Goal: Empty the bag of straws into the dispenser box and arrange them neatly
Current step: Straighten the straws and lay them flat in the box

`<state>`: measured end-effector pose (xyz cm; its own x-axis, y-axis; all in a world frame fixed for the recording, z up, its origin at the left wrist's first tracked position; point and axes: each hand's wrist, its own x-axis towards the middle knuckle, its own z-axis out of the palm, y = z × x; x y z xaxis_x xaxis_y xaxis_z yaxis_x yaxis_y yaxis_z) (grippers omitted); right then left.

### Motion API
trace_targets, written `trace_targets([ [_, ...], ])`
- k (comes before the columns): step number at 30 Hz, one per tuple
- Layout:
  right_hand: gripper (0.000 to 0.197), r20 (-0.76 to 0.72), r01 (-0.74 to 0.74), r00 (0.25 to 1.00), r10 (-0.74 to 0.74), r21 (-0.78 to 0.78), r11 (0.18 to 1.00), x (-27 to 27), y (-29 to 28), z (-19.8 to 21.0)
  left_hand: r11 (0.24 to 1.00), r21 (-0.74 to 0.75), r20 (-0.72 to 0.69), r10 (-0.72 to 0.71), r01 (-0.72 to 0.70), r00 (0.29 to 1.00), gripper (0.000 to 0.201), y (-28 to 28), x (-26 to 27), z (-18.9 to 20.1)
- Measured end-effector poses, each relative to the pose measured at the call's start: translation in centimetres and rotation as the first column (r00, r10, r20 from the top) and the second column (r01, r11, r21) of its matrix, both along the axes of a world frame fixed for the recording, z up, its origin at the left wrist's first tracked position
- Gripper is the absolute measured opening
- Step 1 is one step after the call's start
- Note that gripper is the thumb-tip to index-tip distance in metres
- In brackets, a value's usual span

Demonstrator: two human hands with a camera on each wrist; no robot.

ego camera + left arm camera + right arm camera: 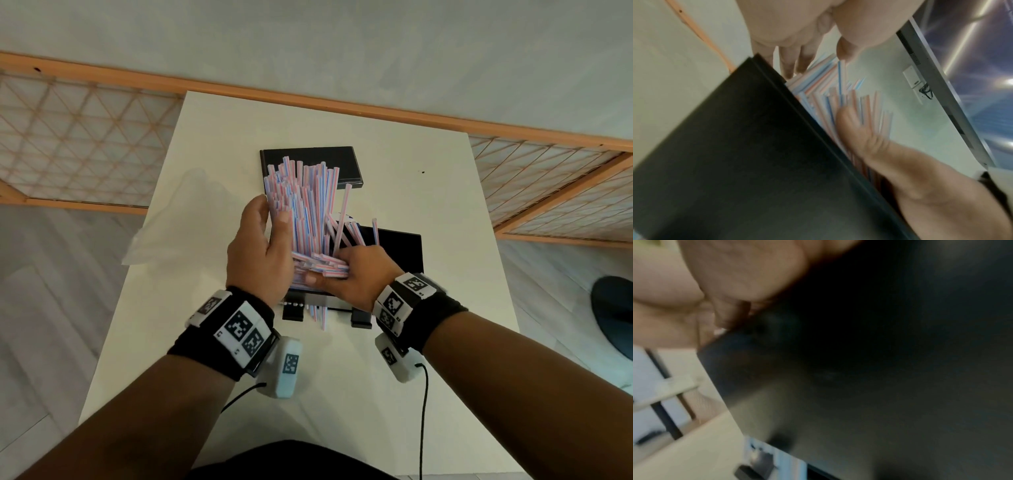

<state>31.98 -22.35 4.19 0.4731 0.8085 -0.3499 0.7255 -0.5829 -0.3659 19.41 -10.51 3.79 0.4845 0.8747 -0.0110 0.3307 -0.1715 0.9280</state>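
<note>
A thick bundle of pink, blue and white striped straws stands fanned out in the black dispenser box at mid table. My left hand grips the bundle's left side, its thumb pressing the straws beside the box wall. At the bundle's near end my right hand pinches a small bunch lying crosswise, thumb underneath. A few straws poke out of the box's front slot. In the right wrist view the dark box wall hides the straws.
The box's black lid lies flat behind the straws. A limp clear plastic bag sits at the table's left edge. A wooden lattice screen runs behind the table. A dark round object is on the floor, right.
</note>
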Motion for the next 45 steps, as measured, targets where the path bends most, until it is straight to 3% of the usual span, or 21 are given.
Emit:
trace_targets([
  [2,0.063,0.011,-0.012,1.000,0.013,-0.063,0.998,0.2,0.0,0.0,0.999,0.024,-0.056,-0.036,0.037,0.998,0.064,0.2,-0.3,0.2],
  [5,0.061,-0.055,-0.002,0.998,0.005,0.040,0.999,-0.4,0.0,0.0,0.993,-0.074,-0.150,-0.103,0.093,0.983,0.075,-0.4,-0.1,0.7],
  [7,0.068,-0.090,-0.005,0.996,0.011,0.062,0.998,-0.9,0.1,-0.2,0.985,-0.074,-0.216,-0.170,0.157,0.961,0.091,-1.2,0.2,0.5],
  [10,0.082,-0.064,0.007,0.998,-0.009,-0.028,1.000,-1.0,0.3,-0.3,0.980,-0.038,-0.355,-0.198,0.197,0.914,0.106,-1.8,0.1,-0.1],
  [13,0.059,-0.090,0.007,0.996,0.000,0.071,0.997,-1.3,0.5,0.1,0.977,-0.022,-0.450,-0.199,0.212,0.871,0.103,-1.8,0.0,-0.5],
  [15,0.056,-0.099,-0.006,0.995,0.020,0.139,0.990,-1.4,0.3,0.8,0.975,0.005,-0.464,-0.193,0.221,0.864,0.103,-1.7,0.0,-0.8],
  [19,0.051,-0.011,0.002,1.000,0.000,0.193,0.981,0.1,-1.3,3.1,0.980,0.004,-0.387,-0.182,0.199,0.904,0.110,-1.3,-0.5,-1.3],
  [23,0.038,0.159,0.139,0.970,-0.183,0.251,0.958,3.6,-2.3,4.8,0.993,-0.003,-0.256,-0.111,0.114,0.960,0.104,-0.8,-1.2,0.2],
  [26,0.037,0.205,0.198,0.955,-0.216,0.108,0.974,5.7,-1.8,4.9,0.985,0.160,-0.145,-0.040,0.064,0.989,0.091,-0.3,-1.1,2.3],
  [29,0.027,0.206,0.158,0.966,-0.157,0.015,0.987,6.4,-0.9,4.1,0.922,0.378,-0.005,-0.091,0.086,0.996,0.077,-0.5,-0.7,4.6],
  [31,0.020,0.217,0.112,0.970,-0.109,-0.003,0.994,6.3,-0.4,3.9,0.859,0.501,0.059,-0.150,0.101,0.987,0.063,-0.9,-0.2,5.6],
  [33,0.020,0.214,0.108,0.969,-0.123,0.078,0.991,6.1,-0.4,4.2,0.832,0.543,0.104,-0.200,0.113,0.974,0.052,-1.3,0.2,6.1],
  [38,0.009,0.225,0.048,0.964,-0.143,0.382,0.923,5.1,-1.5,7.0,0.906,0.388,0.114,-0.231,0.171,0.966,0.038,-2.1,0.7,6.0],
  [42,0.010,0.245,-0.057,0.965,-0.097,0.553,0.832,3.7,-2.4,10.0,0.968,0.214,0.113,-0.161,0.135,0.980,0.021,-2.1,1.3,5.9],
  [44,0.012,0.247,-0.100,0.967,-0.060,0.588,0.802,2.7,-2.8,10.5,0.990,0.080,0.069,-0.119,0.113,0.990,0.013,-2.1,1.9,6.2],
  [45,0.014,0.240,-0.114,0.970,-0.038,0.587,0.802,2.1,-2.9,10.3,0.993,-0.058,0.082,-0.101,0.106,0.992,0.009,-2.1,2.3,6.4],
])
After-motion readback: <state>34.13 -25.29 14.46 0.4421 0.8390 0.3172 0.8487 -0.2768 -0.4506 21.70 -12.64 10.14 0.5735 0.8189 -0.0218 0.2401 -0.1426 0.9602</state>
